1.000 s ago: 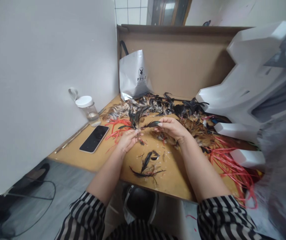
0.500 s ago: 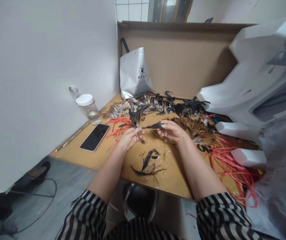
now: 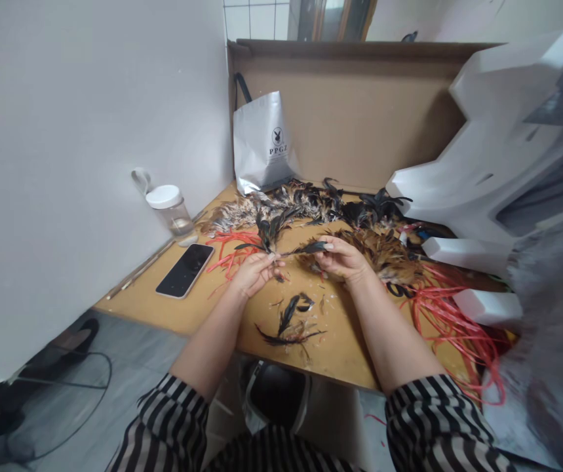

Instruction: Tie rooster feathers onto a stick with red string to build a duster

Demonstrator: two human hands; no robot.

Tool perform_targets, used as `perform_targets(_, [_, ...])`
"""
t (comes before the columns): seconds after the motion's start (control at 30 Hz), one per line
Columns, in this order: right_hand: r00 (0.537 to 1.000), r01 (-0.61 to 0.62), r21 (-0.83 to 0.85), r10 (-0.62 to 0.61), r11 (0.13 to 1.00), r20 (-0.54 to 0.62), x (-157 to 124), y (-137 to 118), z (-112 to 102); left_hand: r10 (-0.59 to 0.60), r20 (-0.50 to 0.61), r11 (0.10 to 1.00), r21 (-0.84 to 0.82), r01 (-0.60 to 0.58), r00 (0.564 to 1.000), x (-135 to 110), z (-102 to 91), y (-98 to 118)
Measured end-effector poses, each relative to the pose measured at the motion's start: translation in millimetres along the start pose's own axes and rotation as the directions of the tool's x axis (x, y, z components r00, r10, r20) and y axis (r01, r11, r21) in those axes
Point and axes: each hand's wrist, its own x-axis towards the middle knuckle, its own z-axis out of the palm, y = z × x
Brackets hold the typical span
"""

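Observation:
My left hand (image 3: pixel 257 272) pinches the base of a small bunch of dark feathers (image 3: pixel 270 229), whose tips fan upward and to the left. Closed on the tip of a single dark feather (image 3: pixel 308 248) is my right hand (image 3: pixel 341 257); that feather stretches sideways toward the bunch. Below both hands, loose feathers and scraps (image 3: pixel 291 328) lie on the yellow-brown tabletop (image 3: pixel 232 305). Brown feathers (image 3: pixel 382 252) are heaped just right of my right hand. Behind them runs a row of mottled and black feathers (image 3: pixel 305 200).
A phone (image 3: pixel 185 270) and a lidded jar (image 3: pixel 170 210) sit on the left. Red plastic strands (image 3: pixel 453 321) hang over the right side, beside white foam (image 3: pixel 458 252). A silver bag (image 3: pixel 261 144) stands at the back. Under the front edge is a black-lined bin (image 3: pixel 278 393).
My right hand has shifted slightly to the right with the dark feather between its fingers. The left hand stays almost in place with the bunch.

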Motion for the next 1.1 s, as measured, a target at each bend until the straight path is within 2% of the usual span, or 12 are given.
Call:
perform_targets(0.17, [0.999,-0.021,0.078,0.023,0.997,-0.024,3.0,1.7,4.8,-0.048,0.054,0.996,0.084,0.043,0.997,-1.0,0.3,-1.5])
perform_targets(0.23, [0.996,0.011,0.178,0.005,0.984,-0.093,7.7,5.1,7.4,-0.047,0.050,0.996,0.080,0.043,0.998,-0.3,0.2,-2.3])
perform_targets(0.37, [0.955,0.140,0.319,-0.042,0.937,-0.293,20.1,18.3,15.8,0.015,-0.076,0.998,-0.052,-0.019,0.997,2.8,-0.1,0.3])
perform_targets(0.43, [0.945,0.109,0.324,0.003,0.940,-0.327,25.1,27.6,23.0,0.038,-0.152,0.990,-0.130,-0.058,0.988,4.4,-1.0,3.2])
perform_targets(0.53, [0.927,0.023,0.210,0.058,0.977,-0.371,29.9,42.6,38.8,0.046,-0.212,0.977,-0.194,-0.088,0.976,6.3,-2.9,5.6])
perform_targets(0.6, [0.909,-0.002,0.080,0.035,0.997,-0.416,32.4,51.7,51.2,0.041,-0.208,0.977,-0.196,-0.083,0.977,7.0,-3.6,4.6])
perform_targets(0.77, [0.849,0.091,-0.187,-0.175,0.978,-0.499,37.7,63.8,73.4,-0.001,-0.107,0.995,-0.102,-0.010,0.994,6.3,-2.2,-1.8])
perform_targets(0.9, [0.798,0.137,-0.291,-0.280,0.947,-0.534,36.9,60.2,72.6,-0.035,-0.081,0.999,-0.043,0.032,0.996,4.9,-0.7,-3.4])
perform_targets(1.0, [0.817,0.119,-0.318,-0.275,0.941,-0.507,33.2,51.3,65.4,-0.050,-0.124,0.998,-0.031,0.047,0.991,4.9,-1.7,-3.0])
perform_targets(1.1, [0.884,0.051,-0.361,-0.210,0.931,-0.417,29.3,42.6,57.7,-0.065,-0.158,0.998,0.004,0.067,0.985,5.3,-3.0,-3.1])
